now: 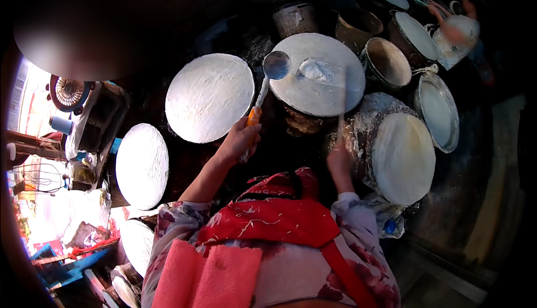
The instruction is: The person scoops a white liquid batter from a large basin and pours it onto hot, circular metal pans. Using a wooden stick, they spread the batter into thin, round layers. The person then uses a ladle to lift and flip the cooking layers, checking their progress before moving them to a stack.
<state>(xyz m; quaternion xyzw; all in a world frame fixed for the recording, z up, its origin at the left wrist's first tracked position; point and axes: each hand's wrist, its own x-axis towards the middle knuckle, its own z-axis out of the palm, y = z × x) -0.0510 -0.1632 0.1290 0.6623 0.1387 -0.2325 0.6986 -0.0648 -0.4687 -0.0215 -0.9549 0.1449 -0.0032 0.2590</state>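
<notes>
My left hand point(240, 139) is closed around the orange grip of a ladle point(276, 65). Its round metal bowl is over the left edge of a white-coated round disc point(335, 92) on a pot, and a soft white folded heap point(314, 69) lies on that disc. Just below the same disc, my right hand point(340, 160) is smeared by motion. From it a long, thin, flat stick point(343, 92) points up across the disc's right part, also blurred. To the left of the ladle is another large white round disc point(210, 98).
A pale round lid point(403, 158) leans on a crusted pot at right. Beyond it are a basin of whitish liquid point(439, 115) and an open pot point(387, 62). White discs point(142, 166) stand at left, near a fan point(70, 92). Another person's arm point(439, 12) shows at upper right.
</notes>
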